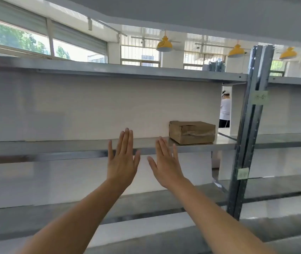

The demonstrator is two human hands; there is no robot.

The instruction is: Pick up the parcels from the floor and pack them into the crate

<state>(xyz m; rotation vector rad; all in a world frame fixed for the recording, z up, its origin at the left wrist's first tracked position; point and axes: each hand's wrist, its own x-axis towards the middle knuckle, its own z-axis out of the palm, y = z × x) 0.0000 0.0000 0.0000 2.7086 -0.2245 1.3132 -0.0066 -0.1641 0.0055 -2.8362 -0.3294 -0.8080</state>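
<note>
Both forearms run off the bottom edge, and the writing on the green label (260, 96) is illegible.

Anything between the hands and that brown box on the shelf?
Nothing visible. The taped brown cardboard box sits on the grey metal shelf, right of the open right hand and left hand; the gap is bare shelf. No crate in view.

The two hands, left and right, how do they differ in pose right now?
The left hand stands nearly upright, while the right hand leans toward the left. The left hand's fingertips reach higher than the right hand's. The right hand is nearer the brown parcel on the shelf; the left is farther. Both are open, backs to the camera, holding nothing.
</note>
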